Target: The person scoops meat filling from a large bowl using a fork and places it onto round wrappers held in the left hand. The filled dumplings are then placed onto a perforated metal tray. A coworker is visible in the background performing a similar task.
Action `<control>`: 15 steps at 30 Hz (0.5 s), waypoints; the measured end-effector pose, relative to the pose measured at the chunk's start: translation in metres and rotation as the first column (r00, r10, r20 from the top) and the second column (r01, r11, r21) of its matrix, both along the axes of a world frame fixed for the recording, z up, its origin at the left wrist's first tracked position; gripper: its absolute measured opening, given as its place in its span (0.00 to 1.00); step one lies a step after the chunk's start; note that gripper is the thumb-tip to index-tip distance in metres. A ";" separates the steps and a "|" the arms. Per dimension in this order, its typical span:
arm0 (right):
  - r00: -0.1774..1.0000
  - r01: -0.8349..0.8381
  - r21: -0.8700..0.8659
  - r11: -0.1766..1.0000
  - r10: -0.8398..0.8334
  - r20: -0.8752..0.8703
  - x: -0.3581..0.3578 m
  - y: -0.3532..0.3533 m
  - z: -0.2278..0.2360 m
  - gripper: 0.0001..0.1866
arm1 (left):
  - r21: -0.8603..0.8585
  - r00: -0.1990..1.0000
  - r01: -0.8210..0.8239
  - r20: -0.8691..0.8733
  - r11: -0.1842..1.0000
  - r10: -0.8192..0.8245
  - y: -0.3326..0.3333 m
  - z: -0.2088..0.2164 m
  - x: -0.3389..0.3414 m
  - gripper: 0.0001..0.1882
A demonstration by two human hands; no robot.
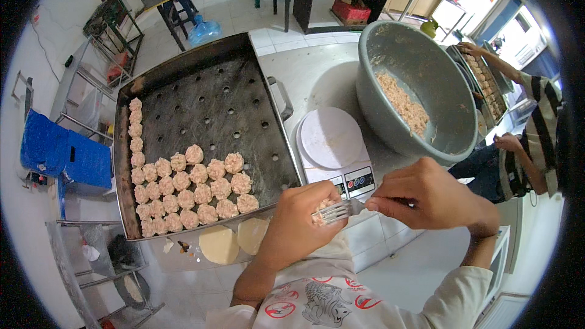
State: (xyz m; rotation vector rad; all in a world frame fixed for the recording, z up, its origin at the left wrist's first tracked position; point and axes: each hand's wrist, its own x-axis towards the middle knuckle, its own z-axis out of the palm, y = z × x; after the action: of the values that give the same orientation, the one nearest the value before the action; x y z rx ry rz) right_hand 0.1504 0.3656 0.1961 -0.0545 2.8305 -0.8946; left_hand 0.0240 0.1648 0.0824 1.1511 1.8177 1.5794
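Over the counter (317, 70), left hand (298, 222) cups filling (323, 209), right hand (426, 198) forks (341, 210).

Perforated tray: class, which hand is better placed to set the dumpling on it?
Left. The left hand already cups the dumpling and lies next to the perforated tray; the right hand holds a fork and is farther away.

Perforated metal tray (244, 103): rows of formed dumplings (183, 189) along its left and near edges | digital scale (334, 146): just right of tray | grey mixing bowl (451, 103): filling (402, 103) inside | blue crate (58, 152): floor, far left
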 end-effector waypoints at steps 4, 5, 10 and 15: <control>0.992 0.129 -0.294 0.947 -0.118 0.055 0.005 0.031 0.003 0.14 | -0.070 0.993 -0.020 0.116 0.997 0.029 0.002 -0.002 -0.002 0.20; 0.986 0.142 -0.264 0.954 -0.160 -0.047 0.007 0.047 0.010 0.14 | -0.063 1.000 0.008 0.017 0.998 -0.006 0.000 -0.002 -0.002 0.20; 0.786 0.606 0.456 0.652 -0.579 -0.217 0.005 0.167 0.007 0.20 | 0.136 0.873 0.084 0.468 0.987 -0.139 -0.005 0.000 0.001 0.26; 0.799 0.199 0.839 0.506 -0.579 0.160 -0.034 0.228 -0.068 0.26 | 0.137 0.961 0.040 0.266 0.990 -0.075 -0.005 -0.002 -0.002 0.18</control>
State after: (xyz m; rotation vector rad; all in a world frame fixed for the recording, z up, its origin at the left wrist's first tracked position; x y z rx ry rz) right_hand 0.1161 0.5931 0.1285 0.8512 2.5374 0.3917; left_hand 0.0224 0.1602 0.0800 0.9773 1.5113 1.7481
